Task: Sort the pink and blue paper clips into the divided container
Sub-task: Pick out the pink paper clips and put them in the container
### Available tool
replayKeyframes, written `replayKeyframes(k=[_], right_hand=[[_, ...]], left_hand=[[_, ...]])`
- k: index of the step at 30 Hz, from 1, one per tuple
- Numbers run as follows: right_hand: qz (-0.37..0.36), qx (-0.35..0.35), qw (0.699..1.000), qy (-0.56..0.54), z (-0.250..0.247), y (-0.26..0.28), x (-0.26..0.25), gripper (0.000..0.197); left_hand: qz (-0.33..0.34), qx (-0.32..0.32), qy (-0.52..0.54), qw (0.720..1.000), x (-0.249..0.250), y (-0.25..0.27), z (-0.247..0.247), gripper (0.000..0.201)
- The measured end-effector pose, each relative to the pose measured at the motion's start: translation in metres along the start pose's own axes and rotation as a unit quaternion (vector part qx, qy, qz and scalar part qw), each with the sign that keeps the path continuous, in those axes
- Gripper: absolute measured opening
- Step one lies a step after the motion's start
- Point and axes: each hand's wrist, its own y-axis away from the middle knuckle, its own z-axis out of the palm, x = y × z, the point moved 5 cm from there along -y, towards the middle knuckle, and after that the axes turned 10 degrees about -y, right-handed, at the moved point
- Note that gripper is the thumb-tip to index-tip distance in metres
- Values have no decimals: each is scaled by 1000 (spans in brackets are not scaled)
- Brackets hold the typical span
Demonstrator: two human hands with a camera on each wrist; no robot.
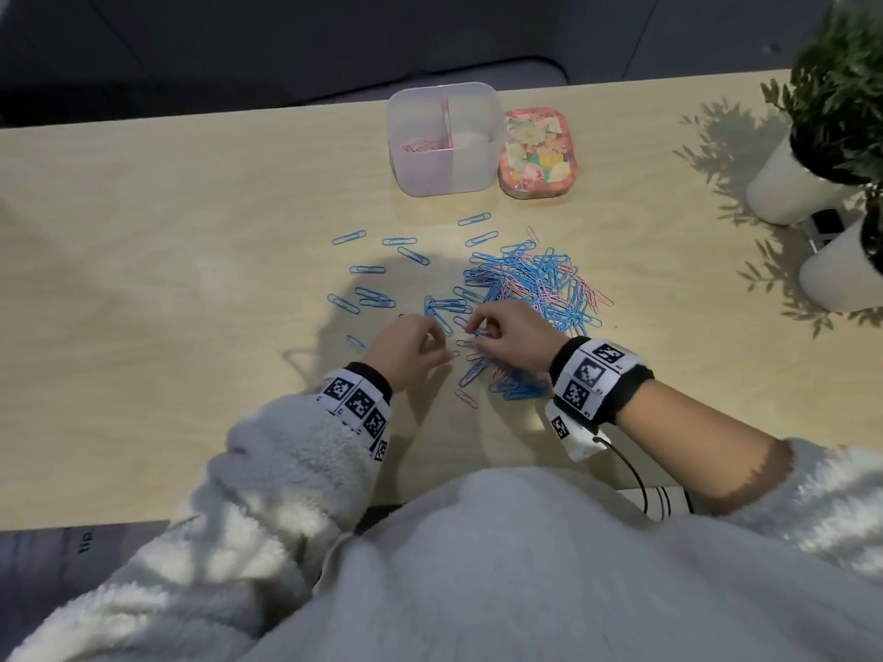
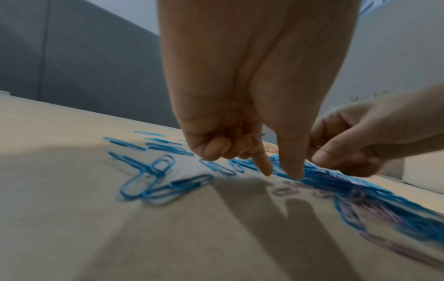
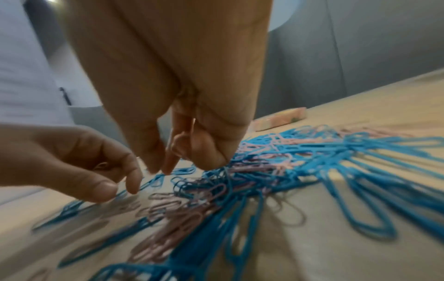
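A mixed pile of blue and pink paper clips (image 1: 530, 284) lies mid-table, with loose blue clips (image 1: 368, 269) spread to its left. My left hand (image 1: 444, 346) hovers at the pile's near-left edge, its index and thumb pointing down at the table (image 2: 281, 173). Its other fingers curl round a pink clip (image 3: 100, 166). My right hand (image 1: 478, 334) is just beside it, fingertips down in the pile (image 3: 187, 167), curled round pink clips (image 3: 179, 144). The clear divided container (image 1: 444, 181) stands at the back, with pink clips (image 1: 420, 145) in its left compartment.
A floral tin lid (image 1: 535, 152) lies right of the container. Two white plant pots (image 1: 788, 183) (image 1: 841, 269) stand at the right edge. A black cable (image 1: 635, 475) runs from my right wrist over the near table edge.
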Motion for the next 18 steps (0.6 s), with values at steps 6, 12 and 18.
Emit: replayKeyframes(k=[6, 12, 18], right_hand=[[-39, -34, 975, 215, 10, -1, -9, 15], [-28, -22, 987, 156, 13, 0, 5, 8], [-5, 54, 996, -67, -13, -1, 16, 8]], left_hand=[[10, -33, -44, 998, 5, -2, 13, 14], [18, -53, 23, 998, 0, 0, 10, 11], [-36, -110, 265, 957, -1, -4, 9, 9]])
